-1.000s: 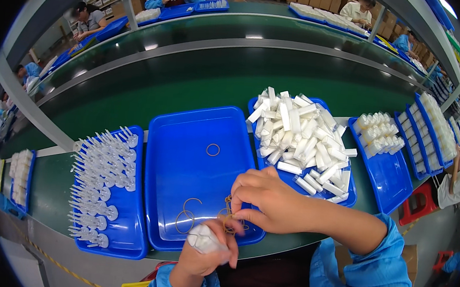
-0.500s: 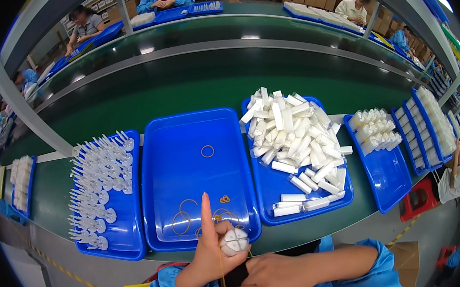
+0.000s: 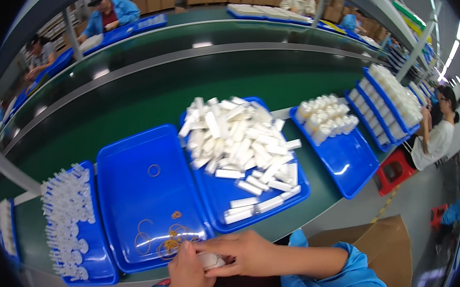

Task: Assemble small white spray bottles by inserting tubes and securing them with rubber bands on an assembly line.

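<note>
I see both hands closed on the small white bundle (image 3: 210, 260): left hand (image 3: 188, 276) at 7 o'clock, right hand (image 3: 245, 252) at 2 o'clock.

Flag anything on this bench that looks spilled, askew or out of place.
Nothing looks damaged. The white sticks lie in a loose jumble, some strays near the front of their blue tray, unlike the neat rows in the left tray. Rubber bands lie scattered in the middle tray, close to both hands.
</note>
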### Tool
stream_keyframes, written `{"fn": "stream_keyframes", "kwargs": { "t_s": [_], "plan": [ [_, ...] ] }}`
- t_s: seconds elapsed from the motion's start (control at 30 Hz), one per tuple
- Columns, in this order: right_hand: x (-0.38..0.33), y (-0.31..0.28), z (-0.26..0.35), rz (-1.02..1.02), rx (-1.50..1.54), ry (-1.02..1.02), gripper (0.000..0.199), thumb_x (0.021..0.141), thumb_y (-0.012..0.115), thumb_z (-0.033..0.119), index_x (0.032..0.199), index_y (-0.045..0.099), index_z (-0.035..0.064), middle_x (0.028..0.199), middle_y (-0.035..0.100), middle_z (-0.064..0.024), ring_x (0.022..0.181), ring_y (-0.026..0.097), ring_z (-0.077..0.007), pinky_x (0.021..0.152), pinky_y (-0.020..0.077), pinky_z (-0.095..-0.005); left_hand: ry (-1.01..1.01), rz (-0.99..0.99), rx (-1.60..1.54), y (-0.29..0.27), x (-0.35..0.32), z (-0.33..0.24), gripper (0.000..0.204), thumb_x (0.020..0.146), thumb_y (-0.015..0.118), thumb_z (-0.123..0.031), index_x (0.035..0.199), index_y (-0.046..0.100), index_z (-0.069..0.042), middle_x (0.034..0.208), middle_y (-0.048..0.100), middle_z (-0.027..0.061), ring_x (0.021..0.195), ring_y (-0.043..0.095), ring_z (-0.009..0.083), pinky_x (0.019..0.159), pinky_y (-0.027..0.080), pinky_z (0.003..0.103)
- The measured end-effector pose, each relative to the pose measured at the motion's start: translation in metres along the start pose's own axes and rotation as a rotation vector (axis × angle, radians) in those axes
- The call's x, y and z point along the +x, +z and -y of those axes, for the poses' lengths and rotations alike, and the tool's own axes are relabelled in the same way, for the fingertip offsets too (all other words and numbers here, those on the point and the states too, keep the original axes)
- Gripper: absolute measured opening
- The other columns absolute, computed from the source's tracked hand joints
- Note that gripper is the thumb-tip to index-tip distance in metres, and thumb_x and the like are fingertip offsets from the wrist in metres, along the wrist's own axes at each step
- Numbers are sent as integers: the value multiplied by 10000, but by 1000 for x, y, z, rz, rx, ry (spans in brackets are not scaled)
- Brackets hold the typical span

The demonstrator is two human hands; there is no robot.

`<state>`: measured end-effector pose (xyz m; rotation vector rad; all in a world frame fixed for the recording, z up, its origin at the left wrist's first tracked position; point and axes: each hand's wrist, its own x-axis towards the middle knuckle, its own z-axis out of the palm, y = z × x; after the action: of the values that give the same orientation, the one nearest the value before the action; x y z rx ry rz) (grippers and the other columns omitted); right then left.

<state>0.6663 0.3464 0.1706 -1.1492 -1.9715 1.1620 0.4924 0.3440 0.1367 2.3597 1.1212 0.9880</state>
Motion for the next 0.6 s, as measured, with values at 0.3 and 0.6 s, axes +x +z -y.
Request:
{"fn": "stream_keyframes", "kwargs": {
  "t_s": [0.3, 0.6],
  "plan": [
    [-40, -21, -7, -307, -40, 2, 324, 687, 738, 144, 985, 620, 100, 955, 592, -77, 821, 615, -228, 657, 522, -309, 183, 111, -132, -19, 4, -21, 822, 676, 680, -44, 1331, 198, 75, 1274, 356, 324, 1182, 391, 452, 910, 404, 502],
    [-90, -204, -68, -1114, -863, 459, 359, 655, 754, 163, 942, 574, 43, 851, 592, -133, 723, 596, -243, 615, 486, -326, -437, -170, 483, -107, -25, 91, 305, 799, 582, -37, 1102, 563, -8, 1040, 563, 191, 866, 586, 294, 733, 478, 337]
  ]
}}
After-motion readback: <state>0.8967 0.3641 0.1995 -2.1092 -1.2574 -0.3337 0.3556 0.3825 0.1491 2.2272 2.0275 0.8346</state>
